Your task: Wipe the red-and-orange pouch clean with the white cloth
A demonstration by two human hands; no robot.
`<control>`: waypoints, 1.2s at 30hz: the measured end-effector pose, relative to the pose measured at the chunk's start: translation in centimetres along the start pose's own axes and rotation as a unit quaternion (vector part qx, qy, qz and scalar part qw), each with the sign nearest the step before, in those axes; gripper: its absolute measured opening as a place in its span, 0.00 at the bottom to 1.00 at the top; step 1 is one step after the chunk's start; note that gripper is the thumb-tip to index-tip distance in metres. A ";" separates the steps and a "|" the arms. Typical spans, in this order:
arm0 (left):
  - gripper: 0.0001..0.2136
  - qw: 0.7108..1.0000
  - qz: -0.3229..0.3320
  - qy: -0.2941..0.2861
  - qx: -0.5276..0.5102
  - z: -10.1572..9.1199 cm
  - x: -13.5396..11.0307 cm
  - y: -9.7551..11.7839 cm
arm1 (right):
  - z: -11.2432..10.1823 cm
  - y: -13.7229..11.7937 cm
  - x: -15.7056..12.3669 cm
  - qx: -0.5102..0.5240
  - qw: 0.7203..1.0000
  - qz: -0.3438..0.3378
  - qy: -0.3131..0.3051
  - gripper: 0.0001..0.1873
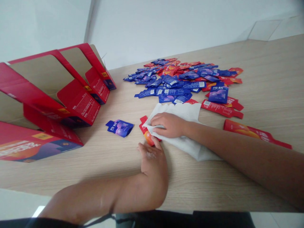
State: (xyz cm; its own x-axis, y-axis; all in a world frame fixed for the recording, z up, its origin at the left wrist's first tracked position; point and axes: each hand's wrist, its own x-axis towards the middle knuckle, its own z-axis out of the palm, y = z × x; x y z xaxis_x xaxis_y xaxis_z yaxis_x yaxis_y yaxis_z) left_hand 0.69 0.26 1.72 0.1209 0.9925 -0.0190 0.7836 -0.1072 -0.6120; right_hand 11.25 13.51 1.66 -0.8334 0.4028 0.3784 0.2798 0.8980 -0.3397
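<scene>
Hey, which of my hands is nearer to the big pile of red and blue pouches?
Right. Your right hand is on the white cloth, on the near side of the pile; your left hand is farther back, by a red pouch.

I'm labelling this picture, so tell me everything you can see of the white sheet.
The white sheet looks thin and soft, cloth or paper. It lies creased on the table, its far edge wavy, its left end folded up. The right hand rests on it, with that fold between thumb and fingers. It partly covers a red-orange sachet.
</scene>
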 end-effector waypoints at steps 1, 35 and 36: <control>0.24 1.000 0.002 0.002 0.002 0.1 0.0 0.0 | 0.0 0.0 0.0 -0.001 1.000 0.000 0.000 0.09; 0.24 1.000 -0.003 -0.002 0.010 0.2 0.0 0.1 | 0.1 -0.1 0.0 -0.002 1.000 0.007 -0.001 0.09; 0.24 1.000 -0.002 -0.007 0.003 0.1 0.0 0.1 | 0.1 -0.1 0.0 0.000 1.000 0.007 -0.003 0.09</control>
State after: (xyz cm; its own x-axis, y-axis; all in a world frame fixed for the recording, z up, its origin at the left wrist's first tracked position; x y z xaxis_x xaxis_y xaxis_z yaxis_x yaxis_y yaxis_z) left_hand 0.72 0.30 1.61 0.1103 0.9935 -0.0277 0.7798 -0.1038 -0.6173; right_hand 11.18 13.44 1.64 -0.8320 0.4145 0.3686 0.2920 0.8923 -0.3443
